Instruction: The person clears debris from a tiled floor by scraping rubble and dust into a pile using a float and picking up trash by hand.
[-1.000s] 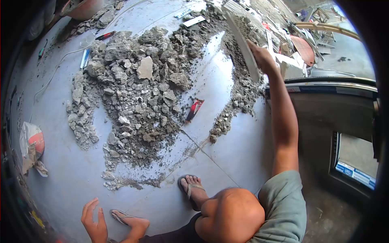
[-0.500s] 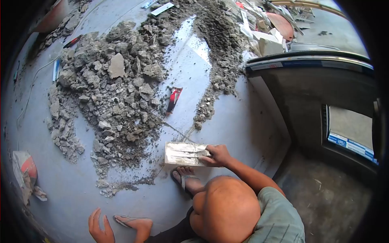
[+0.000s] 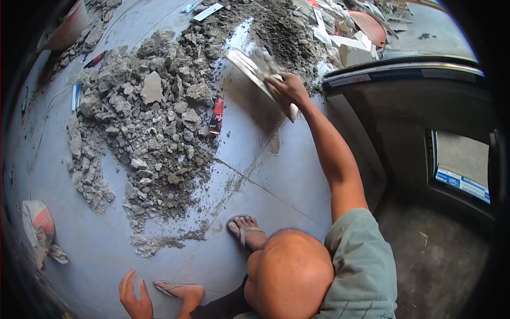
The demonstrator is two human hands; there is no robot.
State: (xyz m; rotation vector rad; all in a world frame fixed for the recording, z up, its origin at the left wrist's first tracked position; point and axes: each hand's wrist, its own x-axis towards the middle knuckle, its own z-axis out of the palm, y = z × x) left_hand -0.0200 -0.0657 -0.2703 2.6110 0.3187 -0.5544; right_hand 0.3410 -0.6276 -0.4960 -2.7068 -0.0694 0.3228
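My right hand is closed around a rectangular plastering float, stretched far forward at the end of my arm. The float is tilted, its edge turned up, and slightly blurred. Just beyond it lies a strip of dark, fine debris. My left hand hangs at the bottom left near my sandalled foot, fingers apart and holding nothing. A small red packet lies on the tiles between the float and a heap of broken grey rubble.
A torn bag stands at the left edge, and a bucket-like container at the upper left. To the right, a dark frame rises beside the floor. Scraps and a reddish round piece are piled at the upper right.
My right hand has swept the float forward, away from my feet. Debris that trailed down the tiles has moved up with it. The red packet has shifted slightly and turned. My left hand barely moved.
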